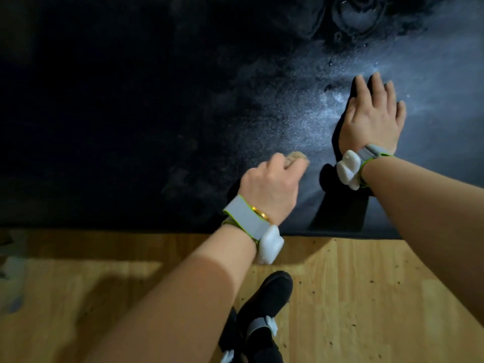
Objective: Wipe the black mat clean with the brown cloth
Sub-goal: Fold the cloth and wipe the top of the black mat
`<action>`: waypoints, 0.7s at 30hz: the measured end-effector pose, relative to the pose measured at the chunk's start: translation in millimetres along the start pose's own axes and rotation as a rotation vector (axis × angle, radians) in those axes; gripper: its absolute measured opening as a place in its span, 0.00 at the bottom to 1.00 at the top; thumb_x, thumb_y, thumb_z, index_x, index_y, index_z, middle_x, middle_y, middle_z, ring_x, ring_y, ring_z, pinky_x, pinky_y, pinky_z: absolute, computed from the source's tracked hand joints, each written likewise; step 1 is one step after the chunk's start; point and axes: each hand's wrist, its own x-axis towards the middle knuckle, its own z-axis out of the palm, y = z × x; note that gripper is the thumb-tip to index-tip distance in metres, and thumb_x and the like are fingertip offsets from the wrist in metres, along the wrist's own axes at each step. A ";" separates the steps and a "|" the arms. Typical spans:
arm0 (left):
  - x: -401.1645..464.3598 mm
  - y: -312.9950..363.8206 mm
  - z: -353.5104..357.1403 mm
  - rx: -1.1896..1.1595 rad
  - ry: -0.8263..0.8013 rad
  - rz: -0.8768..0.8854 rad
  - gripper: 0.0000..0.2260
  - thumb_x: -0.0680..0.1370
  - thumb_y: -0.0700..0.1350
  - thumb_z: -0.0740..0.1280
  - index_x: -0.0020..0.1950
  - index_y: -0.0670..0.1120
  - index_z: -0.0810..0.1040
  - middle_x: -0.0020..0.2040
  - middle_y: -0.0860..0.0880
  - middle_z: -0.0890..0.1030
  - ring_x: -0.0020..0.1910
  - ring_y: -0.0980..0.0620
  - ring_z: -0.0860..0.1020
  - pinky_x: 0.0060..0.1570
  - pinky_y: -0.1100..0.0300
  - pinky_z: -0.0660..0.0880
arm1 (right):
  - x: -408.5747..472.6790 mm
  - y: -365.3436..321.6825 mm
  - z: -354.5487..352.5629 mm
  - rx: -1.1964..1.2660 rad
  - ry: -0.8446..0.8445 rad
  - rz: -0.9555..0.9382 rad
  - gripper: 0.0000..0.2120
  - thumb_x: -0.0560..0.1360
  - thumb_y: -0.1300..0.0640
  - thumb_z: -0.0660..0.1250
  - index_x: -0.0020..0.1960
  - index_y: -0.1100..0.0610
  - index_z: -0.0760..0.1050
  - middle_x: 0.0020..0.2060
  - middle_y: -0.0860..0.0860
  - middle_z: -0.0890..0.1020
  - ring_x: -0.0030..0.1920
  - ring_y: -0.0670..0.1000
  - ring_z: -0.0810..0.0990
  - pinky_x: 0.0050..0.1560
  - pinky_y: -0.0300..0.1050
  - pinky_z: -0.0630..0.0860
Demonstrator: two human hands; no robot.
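The black mat (136, 106) fills the upper part of the view, with pale dusty smears on its right half and ring marks at the top right. My left hand (269, 183) grips the brown cloth (297, 157) in curled fingers and holds it down on the mat near the front edge; only a small bunch of cloth shows past the knuckles. To its right, my right hand (373, 115) lies flat on the mat, fingers straight and spread, holding nothing.
A wooden floor (366, 297) runs along the mat's near edge. My black shoe (269, 294) stands on it just below my left wrist. Blurred pale objects (10, 279) sit at the far left edge.
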 end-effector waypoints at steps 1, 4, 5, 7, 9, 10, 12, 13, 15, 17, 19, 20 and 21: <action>-0.5 -11.2 -5.2 0.048 0.001 0.024 0.02 0.73 0.43 0.65 0.44 0.49 0.75 0.33 0.45 0.72 0.24 0.44 0.72 0.21 0.61 0.58 | -1.7 -2.2 0.0 0.008 0.004 -0.002 0.23 0.82 0.51 0.48 0.77 0.46 0.55 0.77 0.48 0.55 0.77 0.52 0.49 0.75 0.54 0.45; 2.2 -64.3 -27.9 0.214 -0.062 -0.030 0.07 0.73 0.44 0.65 0.48 0.54 0.80 0.35 0.46 0.73 0.25 0.44 0.74 0.22 0.62 0.60 | 0.0 -0.7 -1.4 0.091 0.024 -0.011 0.23 0.81 0.51 0.51 0.76 0.49 0.58 0.77 0.50 0.58 0.77 0.52 0.52 0.75 0.53 0.47; 0.7 -87.8 -37.5 0.240 -0.072 -0.103 0.07 0.74 0.44 0.66 0.49 0.54 0.79 0.36 0.44 0.74 0.26 0.42 0.75 0.23 0.61 0.60 | -0.2 1.2 -1.7 0.142 0.045 -0.039 0.24 0.81 0.51 0.52 0.76 0.51 0.60 0.76 0.51 0.60 0.76 0.53 0.55 0.75 0.54 0.49; -6.9 -136.3 -53.1 0.276 -0.047 -0.274 0.04 0.77 0.44 0.65 0.51 0.50 0.75 0.41 0.38 0.74 0.31 0.35 0.76 0.26 0.55 0.62 | -2.5 8.5 -4.2 0.228 0.095 -0.117 0.25 0.78 0.52 0.53 0.74 0.57 0.63 0.74 0.55 0.64 0.74 0.58 0.61 0.73 0.55 0.56; -18.9 -170.5 -62.5 0.296 0.013 -0.373 0.06 0.79 0.46 0.63 0.52 0.44 0.73 0.44 0.35 0.72 0.34 0.33 0.75 0.27 0.53 0.63 | -17.0 14.1 -6.3 0.237 0.125 -0.166 0.24 0.78 0.53 0.55 0.72 0.60 0.67 0.72 0.59 0.67 0.71 0.62 0.65 0.71 0.56 0.60; -21.0 -176.4 -61.1 0.318 0.011 -0.368 0.08 0.79 0.45 0.63 0.51 0.41 0.73 0.42 0.35 0.72 0.32 0.34 0.75 0.27 0.54 0.63 | -27.9 17.5 -6.7 0.217 0.126 -0.171 0.24 0.77 0.54 0.55 0.71 0.60 0.68 0.71 0.60 0.68 0.70 0.63 0.66 0.70 0.57 0.61; -21.0 -175.1 -56.9 0.326 -0.001 -0.365 0.07 0.79 0.44 0.62 0.49 0.40 0.72 0.40 0.35 0.71 0.29 0.36 0.73 0.25 0.57 0.62 | -52.3 16.8 -5.5 0.157 0.108 -0.183 0.24 0.78 0.52 0.54 0.70 0.60 0.69 0.71 0.60 0.68 0.70 0.64 0.66 0.69 0.58 0.62; -19.7 -171.7 -54.9 0.337 0.000 -0.377 0.07 0.79 0.44 0.62 0.49 0.40 0.72 0.40 0.35 0.71 0.29 0.36 0.73 0.25 0.57 0.62 | -64.0 13.8 -3.9 0.118 0.072 -0.178 0.24 0.78 0.50 0.53 0.71 0.59 0.68 0.72 0.59 0.67 0.71 0.63 0.65 0.70 0.57 0.60; -19.1 -171.3 -54.8 0.355 0.002 -0.394 0.08 0.79 0.44 0.61 0.50 0.39 0.72 0.41 0.35 0.72 0.31 0.35 0.74 0.26 0.55 0.63 | -79.0 5.6 4.1 0.037 -0.016 -0.139 0.24 0.81 0.49 0.51 0.75 0.55 0.62 0.75 0.55 0.61 0.75 0.59 0.58 0.73 0.56 0.53; -18.5 -170.0 -59.1 0.341 0.010 -0.430 0.09 0.80 0.45 0.60 0.52 0.39 0.72 0.43 0.35 0.73 0.34 0.34 0.75 0.28 0.52 0.64 | -85.6 -0.4 8.3 -0.010 -0.032 -0.093 0.25 0.81 0.50 0.49 0.77 0.53 0.56 0.77 0.51 0.57 0.77 0.56 0.53 0.74 0.55 0.48; -16.1 -155.1 -57.8 0.269 0.028 -0.489 0.09 0.80 0.46 0.59 0.55 0.41 0.72 0.47 0.35 0.74 0.38 0.33 0.75 0.31 0.48 0.65 | -88.0 -3.0 8.7 -0.023 -0.025 -0.074 0.26 0.80 0.50 0.47 0.77 0.53 0.55 0.77 0.51 0.56 0.77 0.55 0.52 0.74 0.54 0.47; -15.7 -140.3 -54.6 0.210 0.050 -0.477 0.08 0.80 0.46 0.60 0.55 0.44 0.73 0.47 0.36 0.75 0.38 0.33 0.76 0.31 0.48 0.67 | -88.0 -2.6 9.6 -0.025 -0.029 -0.070 0.26 0.80 0.50 0.46 0.77 0.53 0.55 0.77 0.50 0.56 0.77 0.54 0.52 0.75 0.54 0.46; -16.2 -120.2 -48.3 0.162 0.073 -0.421 0.05 0.79 0.45 0.61 0.53 0.46 0.73 0.44 0.37 0.76 0.35 0.34 0.77 0.29 0.50 0.69 | -88.7 -2.1 8.9 -0.028 -0.034 -0.063 0.26 0.80 0.49 0.46 0.77 0.52 0.55 0.77 0.50 0.56 0.77 0.54 0.51 0.75 0.53 0.46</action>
